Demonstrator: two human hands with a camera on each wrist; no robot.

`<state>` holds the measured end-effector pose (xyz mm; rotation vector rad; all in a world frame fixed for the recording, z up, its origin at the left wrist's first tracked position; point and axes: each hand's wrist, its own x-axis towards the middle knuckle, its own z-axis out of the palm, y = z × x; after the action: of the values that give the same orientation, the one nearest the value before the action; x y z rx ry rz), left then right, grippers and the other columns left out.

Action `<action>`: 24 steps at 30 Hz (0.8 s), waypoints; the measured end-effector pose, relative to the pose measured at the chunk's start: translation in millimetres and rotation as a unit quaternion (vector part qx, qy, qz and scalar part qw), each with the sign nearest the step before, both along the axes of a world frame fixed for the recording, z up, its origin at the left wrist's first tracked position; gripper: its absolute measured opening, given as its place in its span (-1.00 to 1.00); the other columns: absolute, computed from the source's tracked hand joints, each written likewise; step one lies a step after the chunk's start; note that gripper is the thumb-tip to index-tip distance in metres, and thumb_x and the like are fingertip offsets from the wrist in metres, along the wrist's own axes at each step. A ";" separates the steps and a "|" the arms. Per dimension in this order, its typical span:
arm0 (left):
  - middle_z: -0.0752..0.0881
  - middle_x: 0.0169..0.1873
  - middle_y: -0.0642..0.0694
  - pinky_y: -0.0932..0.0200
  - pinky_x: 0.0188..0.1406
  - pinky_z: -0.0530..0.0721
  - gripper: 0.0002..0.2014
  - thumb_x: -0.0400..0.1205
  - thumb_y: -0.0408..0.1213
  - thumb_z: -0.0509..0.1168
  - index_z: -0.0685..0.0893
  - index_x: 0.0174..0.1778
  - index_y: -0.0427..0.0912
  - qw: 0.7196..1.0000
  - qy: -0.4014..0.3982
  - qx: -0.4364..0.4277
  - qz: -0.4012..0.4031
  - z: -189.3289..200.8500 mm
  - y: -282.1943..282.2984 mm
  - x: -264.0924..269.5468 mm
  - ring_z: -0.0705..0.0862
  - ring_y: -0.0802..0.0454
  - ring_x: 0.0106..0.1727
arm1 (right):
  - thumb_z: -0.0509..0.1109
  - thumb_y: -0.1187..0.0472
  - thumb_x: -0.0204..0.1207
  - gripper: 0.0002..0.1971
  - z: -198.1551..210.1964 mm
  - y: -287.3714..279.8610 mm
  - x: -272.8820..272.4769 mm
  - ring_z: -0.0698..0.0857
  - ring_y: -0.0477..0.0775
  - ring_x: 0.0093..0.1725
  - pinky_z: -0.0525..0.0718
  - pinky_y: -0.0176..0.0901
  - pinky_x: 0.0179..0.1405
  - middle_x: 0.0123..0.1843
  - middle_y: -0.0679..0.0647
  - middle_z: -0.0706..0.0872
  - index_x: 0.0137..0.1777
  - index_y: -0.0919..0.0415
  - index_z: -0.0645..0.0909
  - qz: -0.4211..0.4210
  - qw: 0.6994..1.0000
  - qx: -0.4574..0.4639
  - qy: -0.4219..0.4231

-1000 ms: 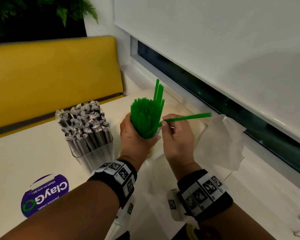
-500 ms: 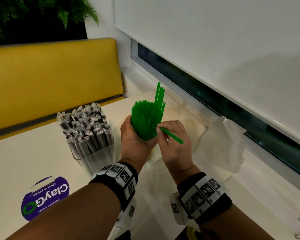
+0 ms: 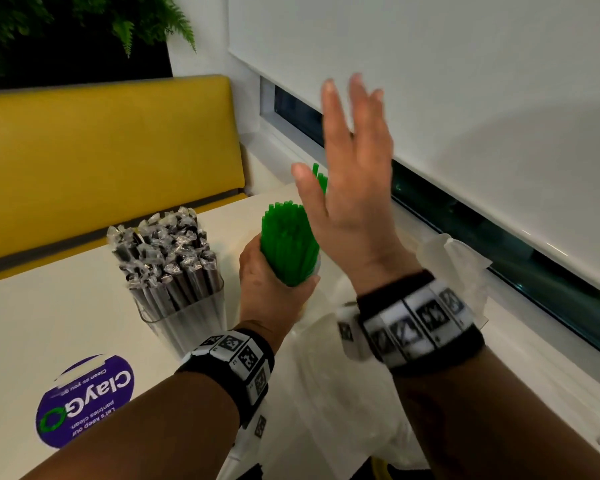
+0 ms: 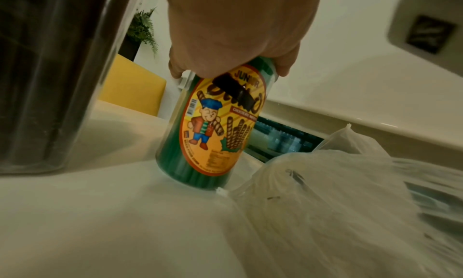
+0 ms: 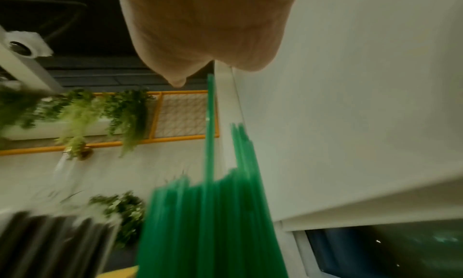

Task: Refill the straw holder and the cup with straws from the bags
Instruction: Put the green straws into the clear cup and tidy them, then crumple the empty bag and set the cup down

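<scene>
White table bears straw holder, labelled cup, plastic bags.

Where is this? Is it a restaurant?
Probably a café or office pantry: a yellow bench runs behind the table, straws stand ready in a holder, and a sticker asks people to keep pantries clean.
</scene>
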<state>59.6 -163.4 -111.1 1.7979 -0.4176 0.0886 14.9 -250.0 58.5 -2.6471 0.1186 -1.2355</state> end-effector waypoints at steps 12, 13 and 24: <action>0.42 0.51 0.01 -0.18 0.47 0.56 0.23 0.17 0.02 0.69 0.05 0.67 0.16 0.996 0.083 -0.032 0.018 -0.5 -4.9 13.8 0.47 -0.02 0.52 | -0.01 -0.21 0.72 -0.32 -38.8 -2.3 35.8 0.03 0.13 0.73 0.15 0.26 0.67 0.76 0.06 0.11 0.74 0.10 -0.03 0.082 0.923 0.041 0.374; 0.40 0.52 0.00 -0.18 0.50 0.53 0.22 0.19 -0.02 0.69 0.03 0.66 0.18 0.996 0.087 -0.025 0.028 1.2 -4.8 14.5 0.45 -0.02 0.53 | -0.02 -0.23 0.72 -0.30 -37.5 -1.8 38.7 0.01 0.12 0.74 0.12 0.25 0.68 0.77 0.06 0.07 0.74 0.10 -0.04 0.087 0.923 0.034 0.372; 0.09 0.71 -0.07 -0.02 0.73 0.06 0.31 0.31 -0.07 0.68 -0.17 0.75 -0.10 0.994 0.065 0.056 0.074 27.4 2.2 5.0 0.07 -0.09 0.73 | 0.09 -0.13 0.75 -0.35 38.8 -12.3 -7.1 0.19 -0.11 0.67 0.13 -0.10 0.67 0.74 -0.03 0.16 0.74 0.04 0.00 0.123 0.910 0.296 0.264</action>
<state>64.6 -161.2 -83.7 1.9315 -0.1991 0.0513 7.8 -262.3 97.3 -2.2762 0.1986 -0.3008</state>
